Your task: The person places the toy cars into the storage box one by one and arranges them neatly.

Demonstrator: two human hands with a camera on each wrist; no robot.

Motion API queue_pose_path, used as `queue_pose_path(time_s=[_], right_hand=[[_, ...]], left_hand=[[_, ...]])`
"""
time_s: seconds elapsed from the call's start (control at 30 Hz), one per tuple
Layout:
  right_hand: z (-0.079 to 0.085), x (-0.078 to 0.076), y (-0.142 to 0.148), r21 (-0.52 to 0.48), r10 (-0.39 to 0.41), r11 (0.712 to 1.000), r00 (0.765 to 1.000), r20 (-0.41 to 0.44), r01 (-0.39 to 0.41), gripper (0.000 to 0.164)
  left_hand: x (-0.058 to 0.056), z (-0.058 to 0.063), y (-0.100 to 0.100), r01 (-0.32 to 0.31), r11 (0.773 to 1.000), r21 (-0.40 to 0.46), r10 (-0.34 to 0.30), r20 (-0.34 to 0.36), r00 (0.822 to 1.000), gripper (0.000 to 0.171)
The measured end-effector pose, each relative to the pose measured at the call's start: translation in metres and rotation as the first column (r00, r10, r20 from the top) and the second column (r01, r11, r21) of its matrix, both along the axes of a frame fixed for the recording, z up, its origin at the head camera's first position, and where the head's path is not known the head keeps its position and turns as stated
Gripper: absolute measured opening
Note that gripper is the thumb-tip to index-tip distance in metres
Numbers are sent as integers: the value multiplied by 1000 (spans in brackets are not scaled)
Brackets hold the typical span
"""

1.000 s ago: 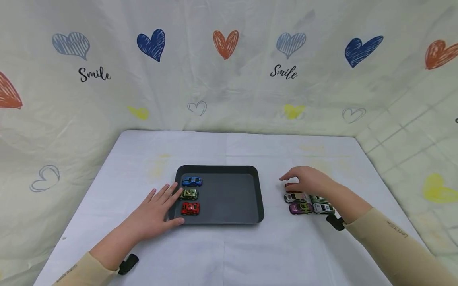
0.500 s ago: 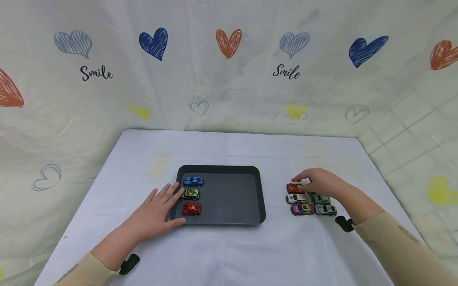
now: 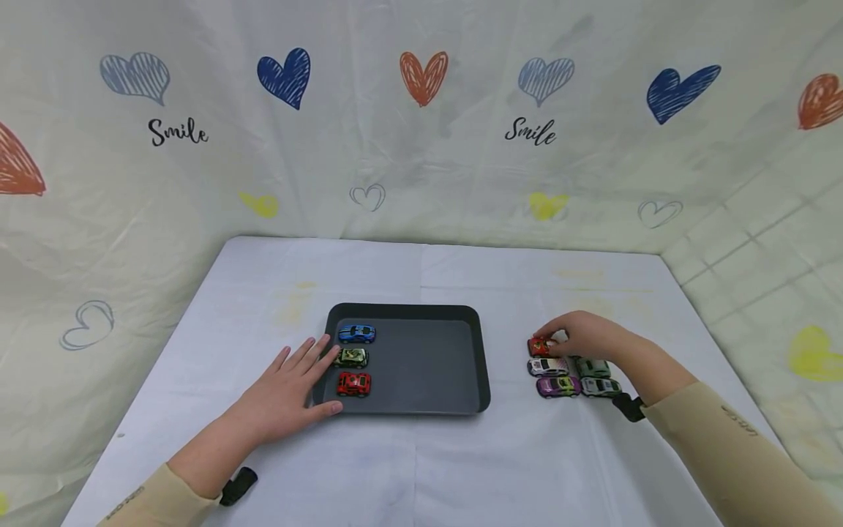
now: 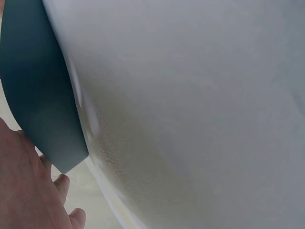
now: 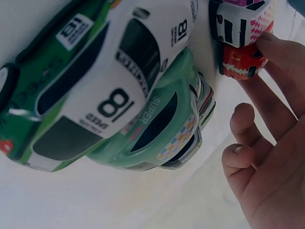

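My left hand (image 3: 283, 399) lies with fingers spread over the left rim of a dark grey tray (image 3: 424, 366). Inside the tray, a blue toy car (image 3: 357, 334), a green patterned toy car (image 3: 352, 357) and a red toy car (image 3: 354, 384) form a column along its left side. To the right of the tray, my right hand (image 3: 593, 340) pinches another red toy car (image 3: 538, 346) between thumb and fingers. The right wrist view shows this red car (image 5: 240, 62) at the thumb tip, beside a white and pink toy car (image 5: 233, 24).
Close below the right hand stand a purple toy car (image 3: 557, 386), a mint green one (image 3: 593, 368) and a white and green one (image 3: 600, 387). A white cloth (image 3: 421, 468) covers the table. Behind it hangs a backdrop (image 3: 454, 168) printed with hearts.
My right hand has shifted slightly right and its fingers have closed on the red toy car beside the tray. The left hand stays on the tray rim.
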State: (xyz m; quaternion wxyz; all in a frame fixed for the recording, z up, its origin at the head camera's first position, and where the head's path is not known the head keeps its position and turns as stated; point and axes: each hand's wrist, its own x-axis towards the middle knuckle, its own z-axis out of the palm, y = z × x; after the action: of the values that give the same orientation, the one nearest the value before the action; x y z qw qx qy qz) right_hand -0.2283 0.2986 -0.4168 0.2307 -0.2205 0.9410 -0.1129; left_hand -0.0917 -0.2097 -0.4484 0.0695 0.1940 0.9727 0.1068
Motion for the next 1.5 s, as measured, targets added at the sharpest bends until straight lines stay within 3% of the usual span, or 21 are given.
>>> queue_pose_path(time_s=[0.57,1.0,1.27,1.5], right_hand=[[-2,-6,3,-89,-16,996,999,43,19,27],[12,-10,2,-118,-12,993,998,56,19,34],[27,-14,-16,-198,14,980,996,85,3,37],[34,-24,-54,-249,77,967,993,94,-51,37]], left_hand=[[-1,3,2,7,1000,-8,-7,-10,1000,91],[-2,-1,1,6,1000,-14,-6,5,1000,91],[-1,-1,2,1,1000,-19,-1,7,1000,91],[-1,-2,1,-5,1000,-13,5,17,1000,92]])
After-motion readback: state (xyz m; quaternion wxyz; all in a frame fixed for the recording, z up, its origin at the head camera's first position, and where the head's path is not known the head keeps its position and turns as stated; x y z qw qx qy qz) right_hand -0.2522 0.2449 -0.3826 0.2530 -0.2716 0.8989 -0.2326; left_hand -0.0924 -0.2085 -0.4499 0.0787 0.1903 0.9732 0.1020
